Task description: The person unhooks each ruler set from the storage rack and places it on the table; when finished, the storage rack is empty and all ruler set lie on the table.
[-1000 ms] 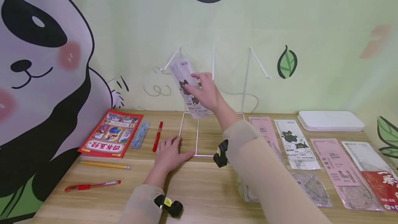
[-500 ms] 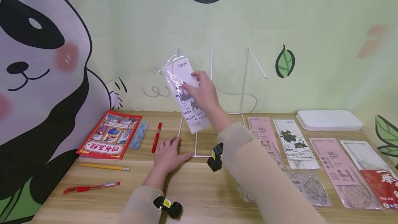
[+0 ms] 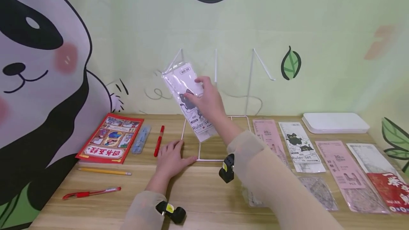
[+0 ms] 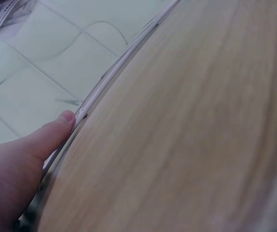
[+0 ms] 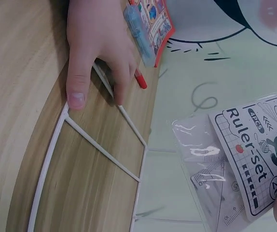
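My right hand (image 3: 209, 98) pinches a clear-bagged ruler set (image 3: 179, 84) with a white card and black cats, tilted, thumb across its front. The bag's top left corner overlaps the tip of the left hook (image 3: 173, 60) of a white wire display rack. In the right wrist view, clear rulers (image 5: 213, 188) show below the card. My left hand (image 3: 170, 159) rests on the front left corner of the rack's base (image 3: 211, 160), fingers spread. Its thumb (image 4: 56, 133) lies against the front wire in the left wrist view.
Several packaged ruler sets, such as a pink one (image 3: 340, 166) and a white cat one (image 3: 300, 146), lie right. A white case (image 3: 335, 122) sits behind them. Left are a red book (image 3: 112, 137), a blue packet (image 3: 141, 139), a red marker (image 3: 159, 141), a pencil (image 3: 103, 171) and a red pen (image 3: 92, 192).
My right hand has drawn the ruler set down and nearer, from alongside the left hook to its tip. My left hand has stayed on the rack's base.
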Motion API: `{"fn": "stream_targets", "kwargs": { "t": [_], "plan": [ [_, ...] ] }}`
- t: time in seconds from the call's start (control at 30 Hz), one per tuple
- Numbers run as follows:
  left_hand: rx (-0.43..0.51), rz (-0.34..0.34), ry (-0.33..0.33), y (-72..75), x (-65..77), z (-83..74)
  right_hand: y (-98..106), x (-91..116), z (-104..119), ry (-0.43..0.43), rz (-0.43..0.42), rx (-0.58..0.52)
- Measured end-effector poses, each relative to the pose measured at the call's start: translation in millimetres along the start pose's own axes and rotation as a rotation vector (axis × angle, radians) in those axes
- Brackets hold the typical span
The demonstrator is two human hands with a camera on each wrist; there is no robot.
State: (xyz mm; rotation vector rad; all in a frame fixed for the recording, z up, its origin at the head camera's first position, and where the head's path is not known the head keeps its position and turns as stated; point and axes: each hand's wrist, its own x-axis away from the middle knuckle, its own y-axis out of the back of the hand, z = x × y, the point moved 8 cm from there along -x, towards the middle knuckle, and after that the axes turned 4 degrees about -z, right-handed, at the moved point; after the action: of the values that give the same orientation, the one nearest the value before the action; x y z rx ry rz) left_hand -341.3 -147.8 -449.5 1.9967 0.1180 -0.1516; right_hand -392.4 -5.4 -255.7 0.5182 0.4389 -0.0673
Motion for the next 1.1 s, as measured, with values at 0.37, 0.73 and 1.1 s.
{"fn": "stream_targets", "kwargs": {
  "t": [0.37,0.73,1.1],
  "plan": [
    [-0.006,0.009,-0.001,2.1,-0.3,1.3,2.1,12.2,10.8,0.012,0.034,0.027],
    [0.005,0.015,0.001,3.8,0.9,-1.2,7.9,20.1,18.6,0.062,0.074,0.003],
    [0.008,0.024,-0.008,1.8,1.0,-4.4,15.6,28.3,24.2,0.085,0.100,0.001]
  ]
}}
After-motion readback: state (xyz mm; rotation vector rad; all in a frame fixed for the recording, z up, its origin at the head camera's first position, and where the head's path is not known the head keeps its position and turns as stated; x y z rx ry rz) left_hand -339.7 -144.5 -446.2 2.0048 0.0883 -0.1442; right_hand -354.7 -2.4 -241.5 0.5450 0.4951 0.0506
